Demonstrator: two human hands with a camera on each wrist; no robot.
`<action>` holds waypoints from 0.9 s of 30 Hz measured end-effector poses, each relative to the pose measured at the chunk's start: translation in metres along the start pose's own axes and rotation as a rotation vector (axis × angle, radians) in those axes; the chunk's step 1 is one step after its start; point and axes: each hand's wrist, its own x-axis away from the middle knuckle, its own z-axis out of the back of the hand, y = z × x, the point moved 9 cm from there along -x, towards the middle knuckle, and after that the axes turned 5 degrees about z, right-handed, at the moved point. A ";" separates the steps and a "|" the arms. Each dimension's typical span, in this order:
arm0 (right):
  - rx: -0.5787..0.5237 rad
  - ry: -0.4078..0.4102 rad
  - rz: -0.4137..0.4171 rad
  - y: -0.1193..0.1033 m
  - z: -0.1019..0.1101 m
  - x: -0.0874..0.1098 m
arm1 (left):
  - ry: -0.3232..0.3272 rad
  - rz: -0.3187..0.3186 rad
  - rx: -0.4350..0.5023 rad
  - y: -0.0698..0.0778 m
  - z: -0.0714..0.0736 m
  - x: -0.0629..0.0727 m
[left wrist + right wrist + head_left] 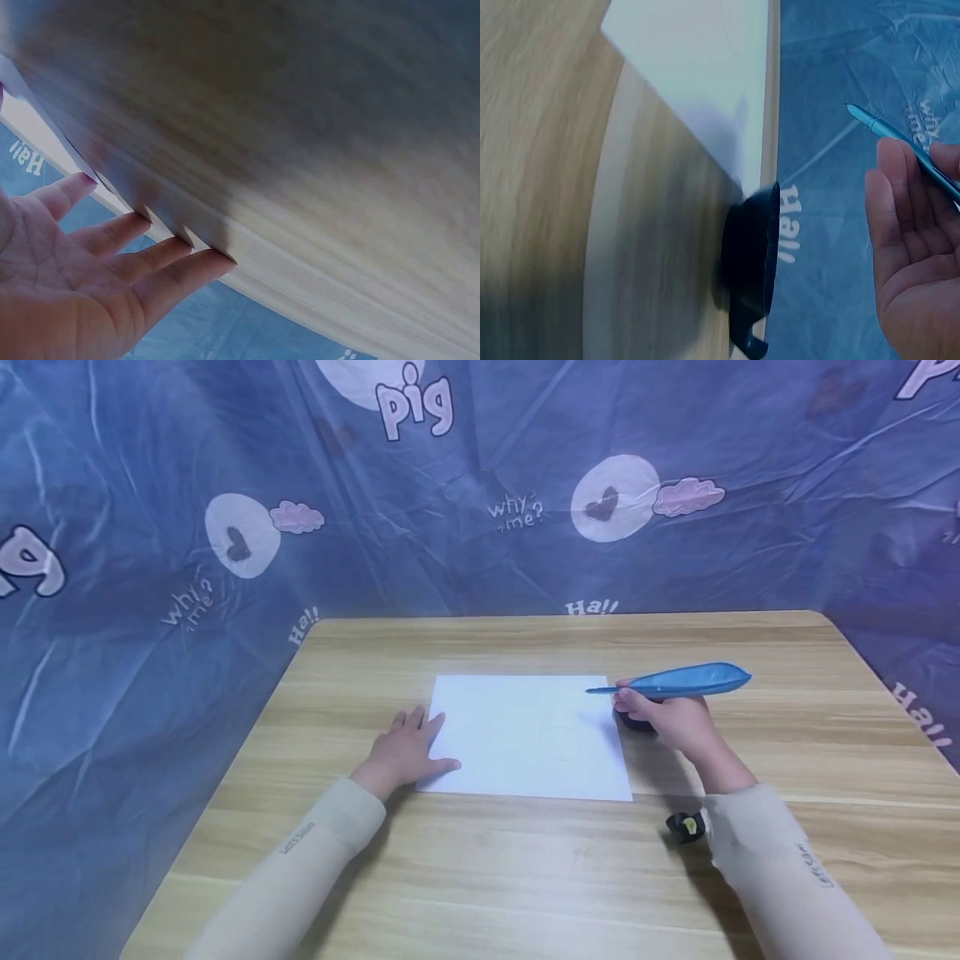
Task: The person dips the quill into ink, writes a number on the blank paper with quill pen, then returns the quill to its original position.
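Observation:
A white sheet of paper (495, 735) lies on the wooden table, with a faint circle (559, 743) drawn on its right half. My left hand (408, 747) rests with spread fingers over the sheet's left edge; in the left wrist view its fingertips (225, 259) touch down at the tabletop. Above the sheet's right edge, my right hand (663, 714) pinches a blue feather-shaped pen (690, 679) between thumb and fingers. The pen's tip (851, 109) points left, raised off the paper.
Below the right hand, by the paper's right edge, sits a black cup-like thing (750, 255) with a hooked end. A small black object (686, 827) with a yellowish spot lies beside the right sleeve. Blue printed cloth (450, 543) hangs behind the table.

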 end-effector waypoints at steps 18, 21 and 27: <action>-0.122 0.083 -0.017 0.025 0.034 0.016 | -0.004 0.003 0.007 0.002 0.002 0.003; -0.113 0.084 -0.022 0.028 0.039 0.018 | -0.003 -0.001 0.008 0.002 0.001 0.003; -0.077 0.116 -0.009 0.034 0.050 0.021 | 0.004 -0.004 0.009 0.001 0.001 0.001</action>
